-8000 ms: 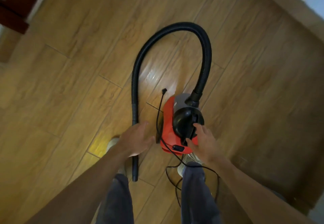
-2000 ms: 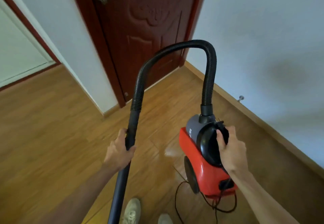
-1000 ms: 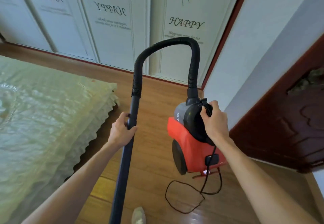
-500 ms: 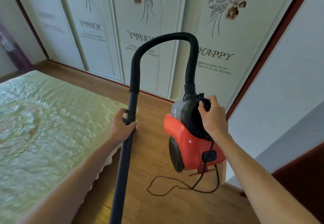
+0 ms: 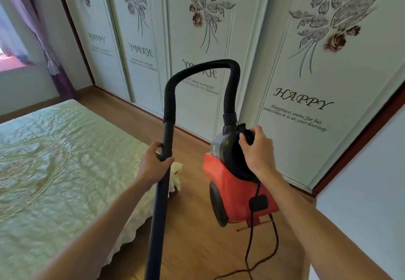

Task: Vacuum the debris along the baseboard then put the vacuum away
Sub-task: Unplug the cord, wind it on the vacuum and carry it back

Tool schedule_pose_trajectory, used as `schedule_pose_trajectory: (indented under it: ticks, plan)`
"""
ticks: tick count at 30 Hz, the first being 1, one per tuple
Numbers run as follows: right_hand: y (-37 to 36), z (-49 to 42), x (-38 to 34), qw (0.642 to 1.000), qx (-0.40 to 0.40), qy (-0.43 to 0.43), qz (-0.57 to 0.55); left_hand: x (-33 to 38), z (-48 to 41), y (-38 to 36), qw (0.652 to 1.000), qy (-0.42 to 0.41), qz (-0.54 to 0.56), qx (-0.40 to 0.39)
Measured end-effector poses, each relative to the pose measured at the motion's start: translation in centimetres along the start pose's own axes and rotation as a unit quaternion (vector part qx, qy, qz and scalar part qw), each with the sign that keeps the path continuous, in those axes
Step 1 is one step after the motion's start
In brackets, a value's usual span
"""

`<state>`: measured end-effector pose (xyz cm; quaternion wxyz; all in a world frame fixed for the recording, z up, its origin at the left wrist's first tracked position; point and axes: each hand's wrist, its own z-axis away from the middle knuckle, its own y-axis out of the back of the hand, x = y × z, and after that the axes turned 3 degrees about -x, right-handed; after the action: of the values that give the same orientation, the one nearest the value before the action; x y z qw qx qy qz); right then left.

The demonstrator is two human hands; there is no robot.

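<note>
Now the view has swung round to the wardrobe (image 5: 295, 78). Left hand (image 5: 153, 163) grips the wand (image 5: 158, 214); right hand (image 5: 257, 150) clasps the vacuum (image 5: 234, 192) by its handle, lifted beside the bed (image 5: 54, 159), probably bound for storage.

Looks onto white wardrobe doors (image 5: 306, 78) printed with grey flowers and "HAPPY", trimmed in dark red. Shows wood floor (image 5: 197, 249) below, a bed (image 5: 54, 170) with a pale green quilted cover at left, a purple curtain (image 5: 47, 45) beside a bright window (image 5: 8, 47).
</note>
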<state>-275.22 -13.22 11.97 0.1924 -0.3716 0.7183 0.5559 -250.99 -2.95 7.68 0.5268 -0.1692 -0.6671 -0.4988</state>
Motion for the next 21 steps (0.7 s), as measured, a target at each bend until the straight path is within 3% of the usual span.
schedule_pose_trajectory:
  ticks: [9, 21]
  plan:
    - [-4.0, -13.4, 0.3, 0.998, -0.028, 0.050, -0.021, 3.3, -10.3, -1.8, 0.998, 0.015, 0.012, 0.064]
    - [-16.6, -32.1, 0.1, 0.994, -0.078, 0.073, -0.027, 2.8, -31.4, -3.5, 0.994, 0.050, 0.022, 0.092]
